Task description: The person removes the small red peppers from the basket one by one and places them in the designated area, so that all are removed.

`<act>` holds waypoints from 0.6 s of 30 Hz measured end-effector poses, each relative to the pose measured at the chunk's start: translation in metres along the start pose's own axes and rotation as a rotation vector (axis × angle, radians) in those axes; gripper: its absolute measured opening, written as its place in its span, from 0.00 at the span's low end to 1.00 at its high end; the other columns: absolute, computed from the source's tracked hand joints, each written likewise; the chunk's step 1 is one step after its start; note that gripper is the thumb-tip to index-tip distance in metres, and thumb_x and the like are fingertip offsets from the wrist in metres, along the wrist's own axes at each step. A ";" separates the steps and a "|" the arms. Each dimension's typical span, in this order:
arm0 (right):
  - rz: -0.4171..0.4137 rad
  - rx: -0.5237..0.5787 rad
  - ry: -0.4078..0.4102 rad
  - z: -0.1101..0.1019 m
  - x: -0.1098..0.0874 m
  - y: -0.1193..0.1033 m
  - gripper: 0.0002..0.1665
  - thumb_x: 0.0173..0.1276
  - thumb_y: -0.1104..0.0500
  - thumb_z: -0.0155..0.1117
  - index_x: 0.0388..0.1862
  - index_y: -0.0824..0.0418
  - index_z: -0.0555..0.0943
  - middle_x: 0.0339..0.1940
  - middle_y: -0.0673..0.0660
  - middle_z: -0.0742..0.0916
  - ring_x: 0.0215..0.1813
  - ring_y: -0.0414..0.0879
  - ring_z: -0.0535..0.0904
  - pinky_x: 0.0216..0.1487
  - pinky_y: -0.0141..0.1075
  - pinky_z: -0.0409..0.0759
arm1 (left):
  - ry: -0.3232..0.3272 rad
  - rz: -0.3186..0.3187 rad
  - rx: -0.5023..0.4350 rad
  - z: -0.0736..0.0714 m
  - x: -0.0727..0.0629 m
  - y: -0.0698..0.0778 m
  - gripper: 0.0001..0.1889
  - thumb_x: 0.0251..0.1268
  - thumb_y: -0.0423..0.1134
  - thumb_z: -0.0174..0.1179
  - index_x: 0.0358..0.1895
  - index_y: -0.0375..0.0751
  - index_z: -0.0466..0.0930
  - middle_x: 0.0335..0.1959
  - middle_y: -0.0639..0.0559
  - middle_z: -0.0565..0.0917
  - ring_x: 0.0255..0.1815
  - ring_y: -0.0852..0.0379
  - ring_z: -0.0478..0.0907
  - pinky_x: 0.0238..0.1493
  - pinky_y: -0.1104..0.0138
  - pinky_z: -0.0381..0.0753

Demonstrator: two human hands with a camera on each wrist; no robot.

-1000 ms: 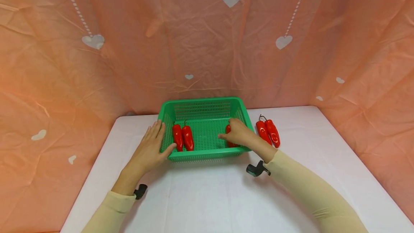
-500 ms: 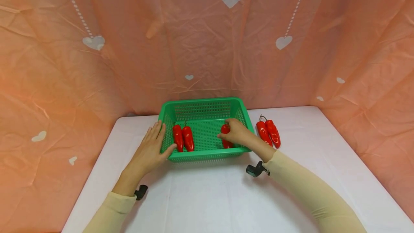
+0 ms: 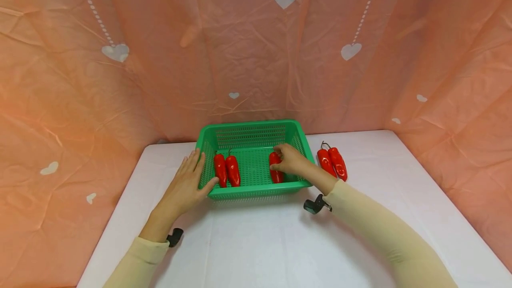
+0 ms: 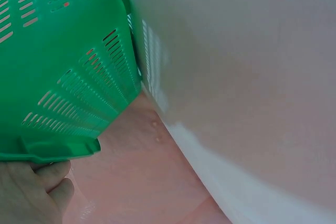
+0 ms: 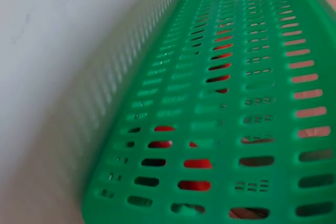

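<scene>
Reaching into the green basket (image 3: 256,154), right hand (image 3: 291,160) curls its fingers round a red pepper (image 3: 274,168) by the basket's right wall. Left hand (image 3: 186,186) lies flat, fingers straight, vs. the basket's left wall on the white counter (image 3: 256,243). Pepper looks glossy, prob. light, stiff & a bit slippery; best gripped mid-body, not by the stem. No labels or writing legible.

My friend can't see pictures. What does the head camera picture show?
A right hand holds a red pepper inside a green basket on a white table, while the left hand rests flat against the basket's side. Two peppers lie inside; two more peppers lie outside.
</scene>
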State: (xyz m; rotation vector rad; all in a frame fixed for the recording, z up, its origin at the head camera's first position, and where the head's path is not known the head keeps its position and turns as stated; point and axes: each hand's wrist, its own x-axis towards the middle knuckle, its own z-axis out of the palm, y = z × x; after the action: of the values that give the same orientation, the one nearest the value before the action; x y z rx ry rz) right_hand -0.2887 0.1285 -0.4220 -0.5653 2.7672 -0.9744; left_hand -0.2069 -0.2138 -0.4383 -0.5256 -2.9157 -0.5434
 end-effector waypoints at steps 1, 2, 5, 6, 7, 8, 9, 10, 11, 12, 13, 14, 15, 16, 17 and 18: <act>-0.008 0.002 -0.004 0.000 0.001 0.000 0.39 0.70 0.61 0.77 0.73 0.78 0.73 0.63 0.71 0.82 0.65 0.63 0.80 0.67 0.52 0.84 | 0.000 -0.001 0.000 0.000 0.000 0.000 0.51 0.81 0.64 0.54 0.85 0.25 0.48 0.89 0.32 0.45 0.90 0.34 0.39 0.88 0.44 0.40; -0.012 0.007 -0.010 -0.001 0.002 0.001 0.39 0.70 0.61 0.77 0.73 0.78 0.73 0.63 0.71 0.83 0.65 0.63 0.81 0.67 0.52 0.84 | 0.000 -0.001 0.001 0.000 0.000 0.000 0.51 0.81 0.64 0.54 0.85 0.25 0.48 0.89 0.32 0.45 0.90 0.34 0.39 0.88 0.44 0.40; -0.020 0.014 -0.037 -0.001 0.004 0.001 0.38 0.71 0.62 0.77 0.73 0.77 0.73 0.64 0.71 0.83 0.66 0.63 0.81 0.68 0.51 0.83 | 0.002 0.001 0.000 0.000 0.000 0.001 0.51 0.81 0.64 0.54 0.85 0.25 0.49 0.88 0.31 0.45 0.89 0.33 0.39 0.88 0.43 0.40; -0.021 0.016 -0.049 -0.001 0.005 0.001 0.38 0.71 0.61 0.77 0.73 0.77 0.73 0.64 0.71 0.84 0.66 0.63 0.81 0.68 0.51 0.83 | 0.002 0.001 0.001 0.000 0.000 0.001 0.51 0.81 0.64 0.54 0.85 0.25 0.49 0.88 0.31 0.45 0.89 0.33 0.39 0.88 0.43 0.40; -0.016 0.018 -0.063 -0.001 0.006 0.001 0.39 0.71 0.61 0.77 0.73 0.77 0.73 0.64 0.70 0.84 0.66 0.63 0.81 0.68 0.51 0.83 | 0.000 -0.001 0.001 0.000 0.000 0.001 0.51 0.81 0.64 0.54 0.85 0.25 0.49 0.88 0.31 0.45 0.89 0.33 0.40 0.88 0.43 0.40; -0.012 0.021 -0.078 0.000 0.006 0.000 0.39 0.71 0.61 0.77 0.74 0.76 0.72 0.65 0.70 0.84 0.67 0.63 0.81 0.69 0.51 0.82 | -0.002 -0.002 0.001 -0.001 0.000 0.001 0.51 0.81 0.64 0.54 0.85 0.25 0.48 0.88 0.31 0.45 0.89 0.33 0.40 0.88 0.43 0.40; -0.008 0.023 -0.093 0.000 0.007 0.000 0.39 0.71 0.61 0.77 0.74 0.76 0.72 0.66 0.70 0.84 0.68 0.63 0.81 0.70 0.51 0.82 | -0.004 -0.003 0.000 -0.001 0.000 0.001 0.51 0.81 0.64 0.54 0.85 0.25 0.48 0.88 0.31 0.45 0.89 0.33 0.39 0.88 0.44 0.40; -0.003 0.026 -0.108 0.001 0.008 -0.001 0.39 0.71 0.61 0.77 0.74 0.76 0.72 0.66 0.70 0.83 0.68 0.63 0.81 0.70 0.50 0.82 | -0.007 -0.007 0.000 -0.001 0.000 0.001 0.51 0.81 0.64 0.54 0.85 0.25 0.48 0.89 0.32 0.44 0.89 0.34 0.39 0.88 0.44 0.39; -0.001 0.024 -0.120 0.001 0.009 -0.001 0.40 0.71 0.61 0.77 0.75 0.76 0.72 0.67 0.70 0.83 0.68 0.63 0.81 0.70 0.50 0.82 | -0.010 -0.009 -0.001 -0.001 0.000 0.001 0.51 0.81 0.64 0.54 0.85 0.26 0.48 0.89 0.32 0.44 0.90 0.34 0.39 0.89 0.45 0.39; 0.000 0.022 -0.129 0.001 0.010 -0.001 0.40 0.71 0.61 0.77 0.75 0.76 0.72 0.67 0.70 0.83 0.69 0.63 0.81 0.71 0.50 0.81 | -0.011 -0.010 -0.002 -0.001 0.000 0.001 0.51 0.81 0.64 0.54 0.85 0.26 0.48 0.89 0.32 0.44 0.90 0.34 0.39 0.89 0.45 0.39; 0.002 0.021 -0.138 0.002 0.010 -0.001 0.40 0.71 0.61 0.77 0.75 0.76 0.71 0.68 0.70 0.83 0.69 0.63 0.80 0.71 0.50 0.81 | -0.013 -0.010 -0.003 -0.001 0.000 0.001 0.51 0.81 0.64 0.54 0.85 0.26 0.48 0.89 0.32 0.44 0.90 0.34 0.39 0.89 0.45 0.38; 0.000 0.013 -0.144 0.003 0.011 -0.001 0.40 0.71 0.61 0.77 0.75 0.76 0.71 0.68 0.70 0.83 0.69 0.63 0.80 0.71 0.49 0.81 | -0.014 -0.010 -0.004 -0.001 0.000 0.001 0.51 0.81 0.64 0.54 0.85 0.26 0.48 0.89 0.32 0.44 0.90 0.34 0.39 0.89 0.45 0.38; -0.002 0.006 -0.148 0.003 0.011 -0.002 0.40 0.71 0.61 0.77 0.74 0.76 0.72 0.67 0.70 0.83 0.69 0.62 0.80 0.71 0.49 0.81 | -0.014 -0.009 -0.004 -0.001 0.000 0.001 0.51 0.81 0.64 0.54 0.85 0.26 0.48 0.89 0.32 0.44 0.90 0.34 0.39 0.89 0.46 0.38; -0.004 -0.002 -0.152 0.003 0.011 -0.001 0.39 0.71 0.61 0.77 0.74 0.76 0.72 0.67 0.70 0.83 0.69 0.62 0.80 0.71 0.49 0.81 | -0.013 -0.007 -0.003 -0.001 0.000 0.001 0.51 0.81 0.64 0.54 0.85 0.26 0.48 0.89 0.32 0.44 0.89 0.33 0.39 0.89 0.46 0.38; -0.006 -0.010 -0.154 0.003 0.011 -0.001 0.39 0.71 0.61 0.77 0.74 0.76 0.72 0.67 0.70 0.83 0.69 0.62 0.80 0.71 0.49 0.81 | -0.014 -0.007 -0.003 -0.001 0.000 0.001 0.51 0.81 0.64 0.54 0.85 0.26 0.48 0.89 0.32 0.44 0.89 0.33 0.39 0.89 0.46 0.38; -0.007 -0.019 -0.156 0.004 0.011 -0.001 0.39 0.71 0.61 0.77 0.74 0.76 0.73 0.66 0.70 0.84 0.69 0.62 0.80 0.71 0.49 0.81 | -0.013 -0.006 -0.003 -0.001 0.000 0.001 0.50 0.81 0.64 0.54 0.85 0.25 0.48 0.89 0.32 0.44 0.89 0.33 0.39 0.89 0.46 0.38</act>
State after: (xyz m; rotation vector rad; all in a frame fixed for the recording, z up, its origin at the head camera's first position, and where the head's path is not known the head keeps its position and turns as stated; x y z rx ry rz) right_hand -0.2973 0.1214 -0.4244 -0.6256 2.6410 -0.8664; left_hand -0.2069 -0.2134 -0.4367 -0.5228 -2.9302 -0.5467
